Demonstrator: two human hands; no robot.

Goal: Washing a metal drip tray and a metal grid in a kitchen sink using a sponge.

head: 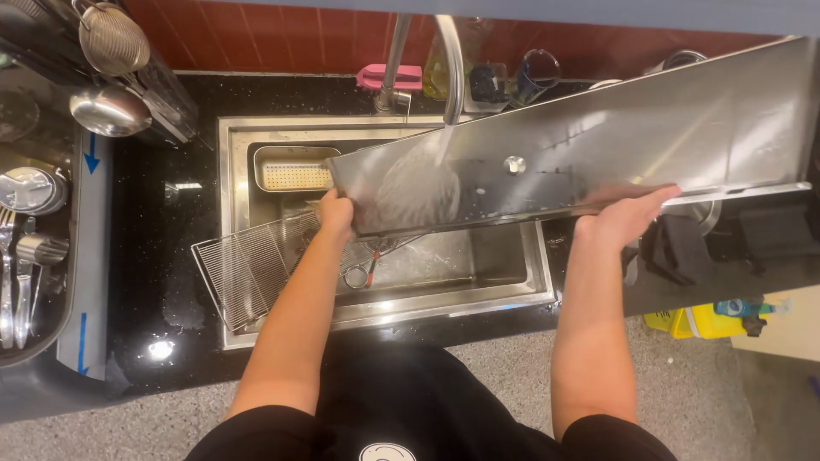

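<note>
A long stainless steel panel (598, 145) is held tilted over the steel sink (231, 222), reaching far to the right. My left hand (335, 213) grips its lower left corner. My right hand (625, 213) supports its lower edge near the middle. Water runs from the curved tap (451, 60) onto the panel's left part and spreads over it. A small round knob (514, 164) sits on the panel's face.
A wire rack (248, 269) leans in the sink's left side, beside a perforated steel tray (295, 171). Ladles and a strainer (111, 38) hang at left above a cutlery tub (26, 256). Bottles and a pink item (389, 75) stand behind the tap. Yellow container (700, 320) on the floor at right.
</note>
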